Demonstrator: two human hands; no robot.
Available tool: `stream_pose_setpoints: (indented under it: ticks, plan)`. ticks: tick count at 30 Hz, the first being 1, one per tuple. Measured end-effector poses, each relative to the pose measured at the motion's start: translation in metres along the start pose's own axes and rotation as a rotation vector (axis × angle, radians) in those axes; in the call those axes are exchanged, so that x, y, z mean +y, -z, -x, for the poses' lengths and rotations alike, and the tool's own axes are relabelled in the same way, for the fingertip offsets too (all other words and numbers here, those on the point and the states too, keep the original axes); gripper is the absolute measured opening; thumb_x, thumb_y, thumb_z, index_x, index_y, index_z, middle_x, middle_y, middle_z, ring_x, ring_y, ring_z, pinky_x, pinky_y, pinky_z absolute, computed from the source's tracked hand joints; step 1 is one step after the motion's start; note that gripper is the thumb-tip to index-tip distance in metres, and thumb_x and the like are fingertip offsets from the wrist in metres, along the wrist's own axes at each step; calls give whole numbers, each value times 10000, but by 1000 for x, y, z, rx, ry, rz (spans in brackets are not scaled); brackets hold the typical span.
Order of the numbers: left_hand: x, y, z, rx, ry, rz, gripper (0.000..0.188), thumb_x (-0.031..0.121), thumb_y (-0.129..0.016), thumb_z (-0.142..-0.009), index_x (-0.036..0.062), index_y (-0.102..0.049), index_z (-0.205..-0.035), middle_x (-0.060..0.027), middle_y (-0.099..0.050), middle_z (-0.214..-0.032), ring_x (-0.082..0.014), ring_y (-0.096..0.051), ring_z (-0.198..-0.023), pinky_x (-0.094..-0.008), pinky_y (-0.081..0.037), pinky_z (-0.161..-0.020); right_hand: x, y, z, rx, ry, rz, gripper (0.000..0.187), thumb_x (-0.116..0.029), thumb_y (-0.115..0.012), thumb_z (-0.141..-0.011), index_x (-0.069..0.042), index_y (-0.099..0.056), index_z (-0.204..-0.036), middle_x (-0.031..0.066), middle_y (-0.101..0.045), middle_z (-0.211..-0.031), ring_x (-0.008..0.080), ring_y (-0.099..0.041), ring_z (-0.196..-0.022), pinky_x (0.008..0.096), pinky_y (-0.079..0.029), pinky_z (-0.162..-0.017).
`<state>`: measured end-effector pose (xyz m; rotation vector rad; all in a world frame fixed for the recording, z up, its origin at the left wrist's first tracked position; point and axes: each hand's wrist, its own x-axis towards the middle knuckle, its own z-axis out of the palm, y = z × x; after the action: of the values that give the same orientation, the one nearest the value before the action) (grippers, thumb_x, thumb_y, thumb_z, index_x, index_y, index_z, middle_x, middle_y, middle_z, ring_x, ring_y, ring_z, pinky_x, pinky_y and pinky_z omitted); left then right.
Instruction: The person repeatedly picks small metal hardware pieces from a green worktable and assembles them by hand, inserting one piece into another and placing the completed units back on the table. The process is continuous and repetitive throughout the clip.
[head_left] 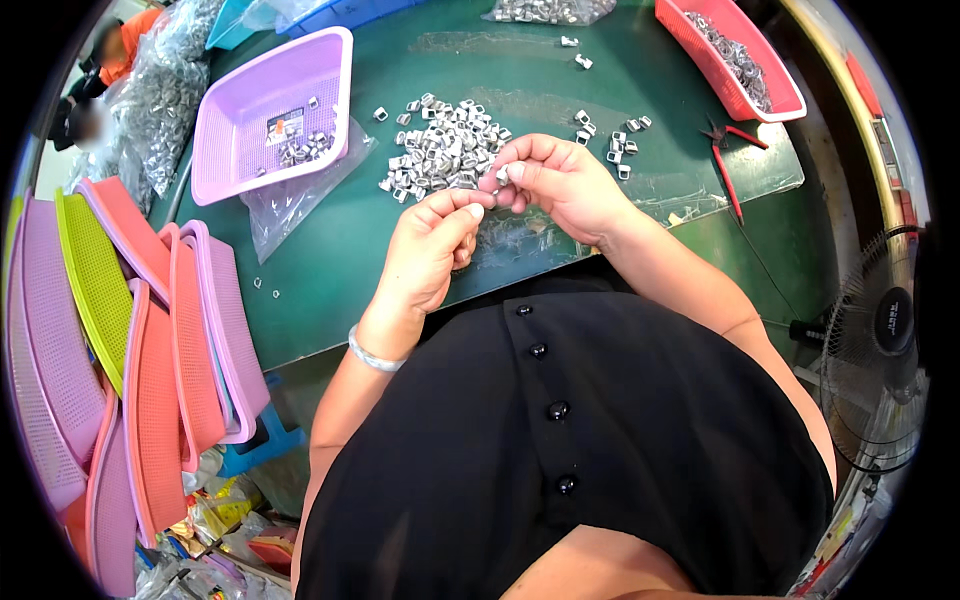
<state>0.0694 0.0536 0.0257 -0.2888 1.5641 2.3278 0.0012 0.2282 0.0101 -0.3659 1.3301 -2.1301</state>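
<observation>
My right hand pinches a small silvery metal buckle piece between thumb and fingers, above the front edge of the green table. Close beside it, my left hand is closed in a pinch, its thumb and forefinger tips almost meeting the right fingers. Whatever the left fingertips hold is too small to make out. Just beyond both hands lies a heap of similar metal pieces. Several loose pieces are scattered to the right of the heap.
A lilac basket with some metal pieces stands at left on a plastic bag. A red basket of metal parts and red-handled pliers are at right. Stacked baskets fill the left side; a fan stands right. Someone in orange is far left.
</observation>
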Motion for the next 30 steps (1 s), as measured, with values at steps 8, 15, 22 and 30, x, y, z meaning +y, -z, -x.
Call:
stream_pose_setpoints:
  ticks: [8, 15, 22, 30]
  plan:
    - [2, -4, -2, -32, -16, 64, 113, 93, -550, -853, 9, -602, -909, 40, -472, -579, -27, -386, -482, -161, -311, -444, 9, -7, 5, 48, -104, -217, 124, -102, -545, -861, -30, -584, -954, 42, -602, -868, 108, -523, -713, 231, -426, -650]
    - [4, -6, 0, -24, 22, 79, 102, 108, -569, -844, 17, -614, -861, 36, -476, -563, -31, -375, -464, -162, -297, -432, 9, -8, 7, 30, -173, -275, 132, -119, -548, -862, -33, -582, -956, 28, -596, -830, 111, -521, -692, 235, -424, -632]
    - [4, -7, 1, -42, 4, 81, 108, 112, -568, -845, 19, -621, -848, 37, -475, -559, -30, -369, -460, -163, -291, -429, 10, -10, 8, 18, -185, -354, 93, -105, -554, -854, -34, -573, -910, 53, -610, -824, 129, -521, -675, 245, -428, -612]
    - [4, -5, 1, -38, 6, 84, 115, 116, -569, -844, 14, -621, -851, 39, -465, -551, -31, -361, -457, -164, -281, -425, 11, -11, 10, 36, -188, -323, 93, -110, -540, -860, -45, -568, -920, 45, -602, -820, 128, -530, -676, 244, -424, -614]
